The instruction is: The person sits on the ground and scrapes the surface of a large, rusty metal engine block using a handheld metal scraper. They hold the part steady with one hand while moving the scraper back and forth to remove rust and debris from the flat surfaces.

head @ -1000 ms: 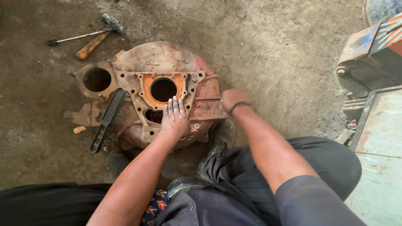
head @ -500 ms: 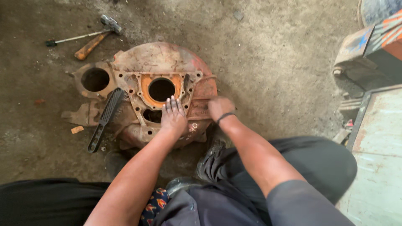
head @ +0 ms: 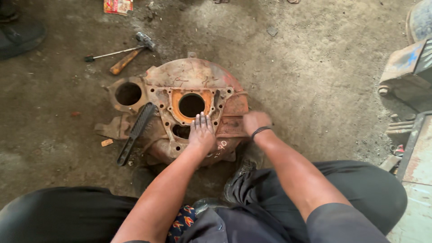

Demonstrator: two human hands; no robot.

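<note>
A large rusty cast metal housing point(head: 189, 74) with round holes lies flat on the dirt floor. My left hand point(head: 201, 132) lies palm down on its near part, just below the central round hole, with the fingers stretched out. My right hand point(head: 255, 121), a dark band on its wrist, sits at the housing's right edge with the fingers curled onto the rim. A black flat file point(head: 135, 132) lies slanted across the housing's left side, away from both hands.
A wooden-handled hammer point(head: 130, 54) and a thin metal rod point(head: 108, 54) lie on the floor beyond the housing. Grey metal machine parts point(head: 405, 67) stand at the right. A dark shoe point(head: 20, 33) is at the top left. My legs are folded below.
My right hand has slid a little nearer to me along the housing's right edge. My left hand has stayed flat on the housing. The view has shifted slightly.
</note>
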